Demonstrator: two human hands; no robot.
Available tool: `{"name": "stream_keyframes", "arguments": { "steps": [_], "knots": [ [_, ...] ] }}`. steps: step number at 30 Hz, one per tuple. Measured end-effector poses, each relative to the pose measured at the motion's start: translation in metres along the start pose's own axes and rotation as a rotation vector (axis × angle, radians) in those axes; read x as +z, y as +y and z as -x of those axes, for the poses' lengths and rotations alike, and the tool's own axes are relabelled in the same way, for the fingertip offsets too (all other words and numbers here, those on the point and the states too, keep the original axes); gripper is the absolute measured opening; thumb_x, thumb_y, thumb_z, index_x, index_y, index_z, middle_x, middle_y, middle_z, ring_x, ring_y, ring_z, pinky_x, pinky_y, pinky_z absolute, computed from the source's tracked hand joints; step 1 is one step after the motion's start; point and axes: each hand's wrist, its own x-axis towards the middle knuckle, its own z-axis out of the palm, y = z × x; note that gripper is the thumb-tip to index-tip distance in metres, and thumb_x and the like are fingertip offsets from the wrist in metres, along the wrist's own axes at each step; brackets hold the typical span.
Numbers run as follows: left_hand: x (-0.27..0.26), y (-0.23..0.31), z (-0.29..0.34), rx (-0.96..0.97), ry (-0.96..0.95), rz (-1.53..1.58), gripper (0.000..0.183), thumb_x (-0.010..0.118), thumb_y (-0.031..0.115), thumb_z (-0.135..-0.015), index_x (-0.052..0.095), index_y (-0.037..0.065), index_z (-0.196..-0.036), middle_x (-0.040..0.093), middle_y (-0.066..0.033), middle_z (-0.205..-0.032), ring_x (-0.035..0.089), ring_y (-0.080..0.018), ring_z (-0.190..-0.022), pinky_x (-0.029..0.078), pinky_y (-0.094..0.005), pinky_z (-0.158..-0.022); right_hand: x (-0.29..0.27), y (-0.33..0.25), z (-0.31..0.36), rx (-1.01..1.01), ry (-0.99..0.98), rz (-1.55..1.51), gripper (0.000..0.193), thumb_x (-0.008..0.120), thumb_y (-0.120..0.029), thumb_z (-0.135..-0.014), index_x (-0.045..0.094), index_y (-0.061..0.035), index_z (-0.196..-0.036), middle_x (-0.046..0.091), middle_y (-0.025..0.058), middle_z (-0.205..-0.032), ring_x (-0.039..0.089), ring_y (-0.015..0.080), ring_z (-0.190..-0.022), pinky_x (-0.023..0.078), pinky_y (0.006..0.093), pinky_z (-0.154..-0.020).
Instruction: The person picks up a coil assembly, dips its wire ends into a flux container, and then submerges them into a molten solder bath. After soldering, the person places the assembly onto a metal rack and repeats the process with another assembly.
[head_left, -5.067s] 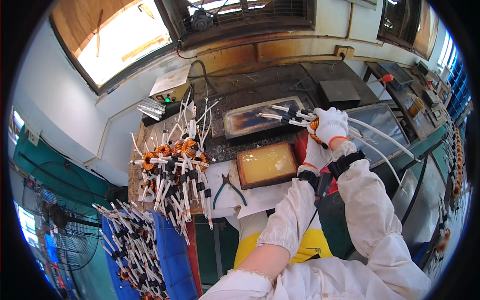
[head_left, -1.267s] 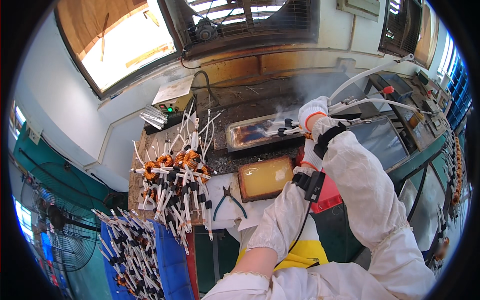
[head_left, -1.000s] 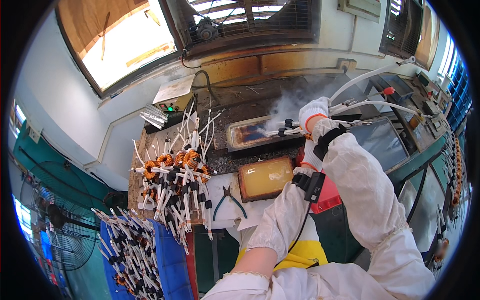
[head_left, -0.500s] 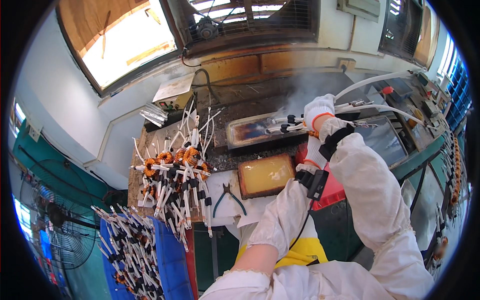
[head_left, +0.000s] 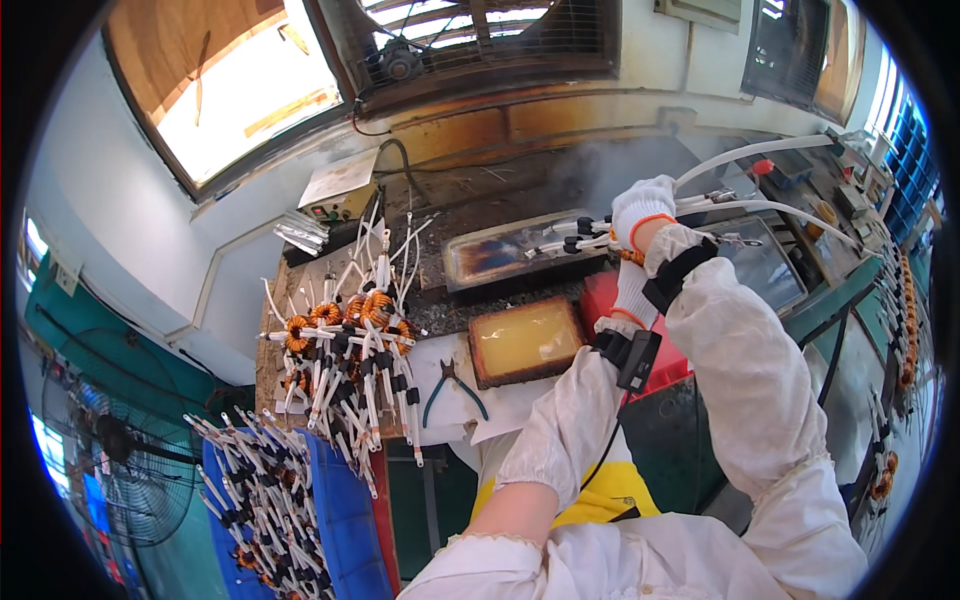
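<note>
My right hand [head_left: 643, 207], in a white knit glove with an orange cuff edge, is closed around a copper-wire coil [head_left: 628, 256] and its white-sleeved leads. Just below it, my left hand [head_left: 634, 292], also gloved, reaches up to the same coil; its fingertips are mostly hidden behind my right wrist. Leads with black sleeves [head_left: 576, 243] point left, their bare tips over the right part of a long metal solder pot [head_left: 465, 285] with a browned, silvery surface. Other long white leads [head_left: 760, 152] stick out to the right.
Near the pot sit a square tray of yellow liquid [head_left: 527, 340], pliers [head_left: 452, 393] and a red bin [head_left: 598, 297]. Finished-looking coils with leads [head_left: 375, 310] pile at left, above a blue crate [head_left: 350, 520] full of more. A fan [head_left: 120, 440] stands far left; smoke drifts behind.
My hands and the coil have shifted slightly right and up relative to the pot, drawing the lead tips with them. Smoke near the tips has thinned. The whole view has shifted a little.
</note>
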Motion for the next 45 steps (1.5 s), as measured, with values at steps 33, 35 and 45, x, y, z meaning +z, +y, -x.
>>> {"name": "stream_keyframes", "arguments": {
  "steps": [33, 35, 45],
  "knots": [
    [0.028, 0.017, 0.083, -0.581, 0.072, 0.155, 0.046, 0.034, 0.043, -0.1, 0.046, 0.011, -0.131, 0.054, -0.0085, -0.129, 0.054, -0.0233, -0.117, 0.045, -0.037, -0.1, 0.149, 0.017, 0.139, 0.319, 0.502, -1.035, 0.065, 0.071, -0.027, -0.07, 0.047, -0.0194, -0.129, 0.054, 0.0204, -0.114, 0.055, 0.0394, -0.106, 0.045, 0.0459, -0.091],
    [0.032, 0.017, 0.084, -0.566, 0.103, 0.129, 0.047, 0.034, 0.043, -0.1, 0.046, 0.01, -0.131, 0.054, -0.0094, -0.129, 0.054, -0.0239, -0.117, 0.045, -0.0376, -0.1, 0.147, 0.024, 0.143, 0.298, 0.389, -1.091, 0.067, 0.069, -0.032, -0.073, 0.043, -0.0179, -0.134, 0.051, 0.0226, -0.119, 0.053, 0.0409, -0.11, 0.044, 0.0457, -0.094],
    [0.025, 0.015, 0.081, -0.537, 0.028, 0.261, 0.046, 0.03, 0.042, -0.101, 0.046, 0.01, -0.13, 0.054, -0.009, -0.127, 0.055, -0.0258, -0.114, 0.047, -0.042, -0.097, 0.203, 0.036, 0.123, 0.054, 0.556, -1.374, 0.055, 0.044, -0.023, -0.092, 0.033, -0.0046, -0.143, 0.046, 0.0234, -0.13, 0.046, 0.0373, -0.12, 0.036, 0.0351, -0.102]
  ]
}}
